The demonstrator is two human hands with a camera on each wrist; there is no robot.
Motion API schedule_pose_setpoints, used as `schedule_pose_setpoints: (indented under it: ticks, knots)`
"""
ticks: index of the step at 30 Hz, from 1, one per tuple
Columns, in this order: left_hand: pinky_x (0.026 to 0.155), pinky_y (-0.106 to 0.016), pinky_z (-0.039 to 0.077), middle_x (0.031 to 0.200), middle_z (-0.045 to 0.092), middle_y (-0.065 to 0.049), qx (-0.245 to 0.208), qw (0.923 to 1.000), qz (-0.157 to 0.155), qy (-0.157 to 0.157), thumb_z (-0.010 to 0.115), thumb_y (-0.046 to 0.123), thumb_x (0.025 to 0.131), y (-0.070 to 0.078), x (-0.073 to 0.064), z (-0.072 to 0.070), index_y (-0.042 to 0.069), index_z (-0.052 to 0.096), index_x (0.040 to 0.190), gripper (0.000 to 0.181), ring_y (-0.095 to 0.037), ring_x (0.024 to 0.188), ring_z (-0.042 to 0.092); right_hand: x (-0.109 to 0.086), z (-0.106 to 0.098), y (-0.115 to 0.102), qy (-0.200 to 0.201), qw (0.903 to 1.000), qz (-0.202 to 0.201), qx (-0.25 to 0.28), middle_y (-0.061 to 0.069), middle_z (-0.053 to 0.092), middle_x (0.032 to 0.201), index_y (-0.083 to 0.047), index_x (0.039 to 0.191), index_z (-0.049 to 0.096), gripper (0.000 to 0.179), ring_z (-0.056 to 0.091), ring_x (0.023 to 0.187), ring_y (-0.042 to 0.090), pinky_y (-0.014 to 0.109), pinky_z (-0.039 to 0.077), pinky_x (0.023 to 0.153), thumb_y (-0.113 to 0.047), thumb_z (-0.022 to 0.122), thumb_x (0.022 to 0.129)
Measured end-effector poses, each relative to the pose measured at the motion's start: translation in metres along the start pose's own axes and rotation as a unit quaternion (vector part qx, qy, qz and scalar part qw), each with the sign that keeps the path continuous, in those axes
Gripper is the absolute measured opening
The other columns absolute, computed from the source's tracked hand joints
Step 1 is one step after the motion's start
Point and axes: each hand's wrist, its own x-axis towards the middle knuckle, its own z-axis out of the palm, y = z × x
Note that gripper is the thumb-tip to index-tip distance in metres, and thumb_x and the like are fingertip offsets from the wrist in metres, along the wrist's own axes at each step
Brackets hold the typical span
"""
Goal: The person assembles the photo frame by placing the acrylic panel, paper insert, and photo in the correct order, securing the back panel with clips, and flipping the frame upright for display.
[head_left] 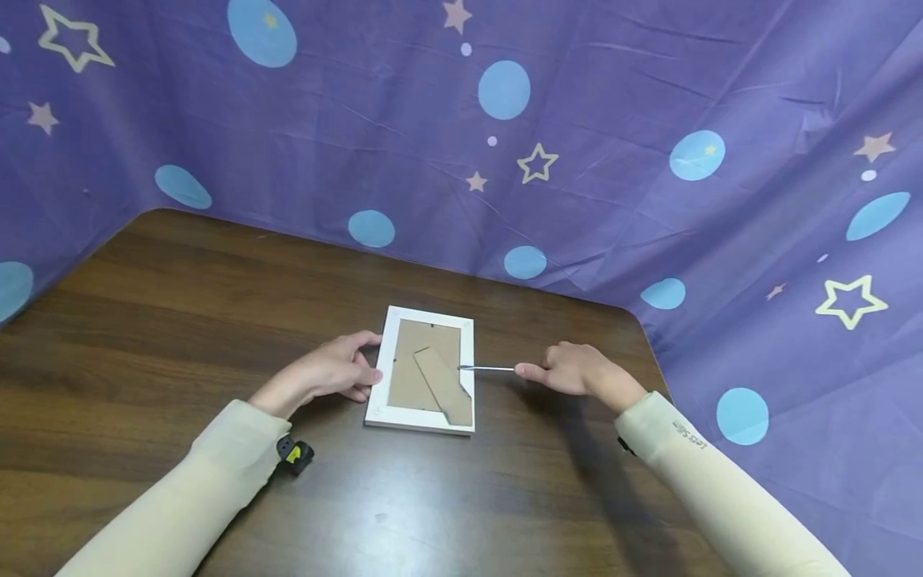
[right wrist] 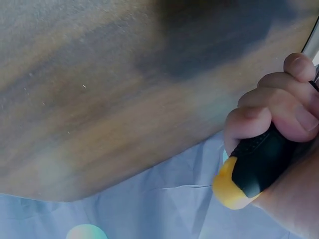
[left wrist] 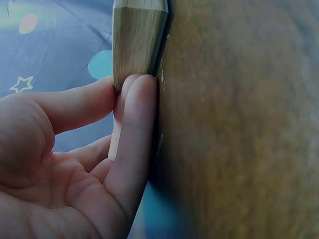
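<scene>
A white picture frame (head_left: 467, 344) lies face down, its brown backing board (head_left: 405, 385) and slanted stand leg (head_left: 440, 377) facing up. My left hand (head_left: 332, 370) grips its left edge, thumb on the upper face. In the left wrist view, thumb and fingers pinch the frame's pale wooden edge (left wrist: 137, 45). A screwdriver (head_left: 493, 369) is held in my right hand (head_left: 577, 369), its tip at the right inner edge of the frame, by the backing. The right wrist view shows fingers curled round its black and yellow handle (right wrist: 264, 162).
The frame lies on a brown wooden table (head_left: 216, 296). A purple curtain (head_left: 404, 120) with stars and blue dots hangs along the table's back and sides. A black strap device (head_left: 294, 454) is at the left cuff.
</scene>
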Motion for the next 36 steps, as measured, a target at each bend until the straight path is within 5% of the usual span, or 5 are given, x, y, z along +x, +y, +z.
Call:
schedule_pose_setpoints:
  ticks: [9,16,25,36]
  knots:
    - [0.074,-0.035,0.068,0.095,0.063,-0.018,-0.005,1.0,0.001,-0.001,0.068,-0.002,0.099,0.0,0.0,0.001,-0.005,0.029,0.162,0.074,-0.022,0.076,0.066,-0.001,-0.01,-0.006,0.007,0.9993,0.0,-0.037,0.001,0.067,0.08,-0.019,0.067,0.066,0.078,0.065,0.079,0.019,0.049,0.06,0.08,-0.083,0.035,0.099]
    - [0.073,-0.035,0.068,0.095,0.063,-0.018,0.001,1.0,0.001,0.0,0.068,-0.001,0.099,0.0,0.0,0.0,-0.005,0.029,0.162,0.074,-0.022,0.077,0.066,-0.005,-0.024,-0.015,0.026,0.9958,-0.004,-0.087,0.008,0.074,0.101,-0.018,0.081,0.076,0.074,0.07,0.102,0.03,0.054,0.059,0.092,-0.08,0.039,0.101]
    - [0.071,-0.034,0.068,0.095,0.063,-0.017,0.006,1.0,-0.003,0.001,0.069,0.001,0.099,-0.001,0.001,0.002,-0.003,0.03,0.163,0.074,-0.022,0.076,0.067,-0.012,-0.04,-0.028,0.051,0.9883,-0.017,-0.143,0.007,0.073,0.094,-0.017,0.081,0.074,0.07,0.071,0.092,0.027,0.051,0.061,0.081,-0.077,0.042,0.101]
    - [0.072,-0.034,0.067,0.095,0.063,-0.017,0.012,0.9999,-0.004,0.001,0.068,0.002,0.1,-0.001,0.002,-0.001,-0.003,0.029,0.163,0.074,-0.022,0.077,0.066,-0.014,-0.064,-0.053,0.081,0.9681,-0.029,-0.236,0.004,0.073,0.084,-0.018,0.076,0.071,0.067,0.07,0.074,0.026,0.051,0.06,0.06,-0.075,0.046,0.101]
